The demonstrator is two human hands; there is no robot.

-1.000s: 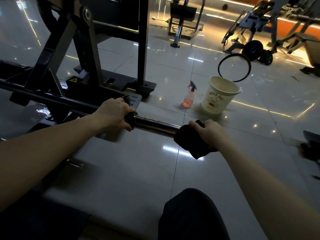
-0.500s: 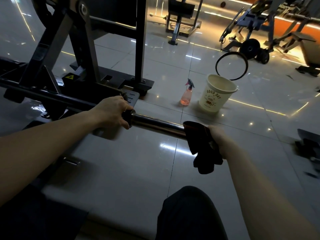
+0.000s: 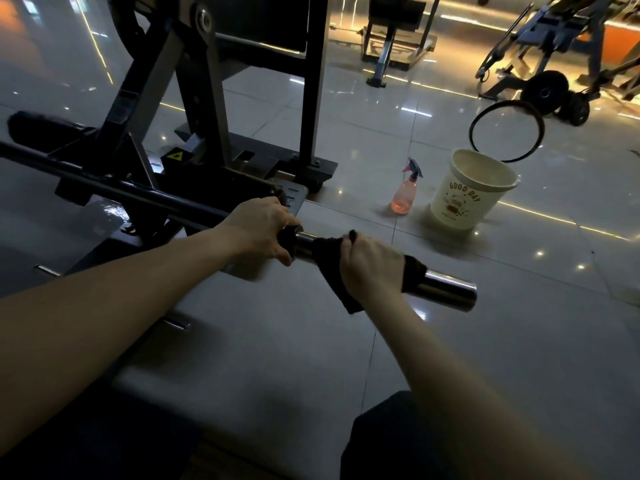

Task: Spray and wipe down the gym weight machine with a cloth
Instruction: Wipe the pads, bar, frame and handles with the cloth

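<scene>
Left hand grips the bar at its collar, right hand clamps the cloth around it: best wipe outward, twisting.

black cloth: wrapped round chrome bar | pink spray bottle: upright, well apart from bar | machine frame: black

Bare left forearm, bare right forearm, dark trouser knee.

1 head camera looks down, near the machine.
</scene>
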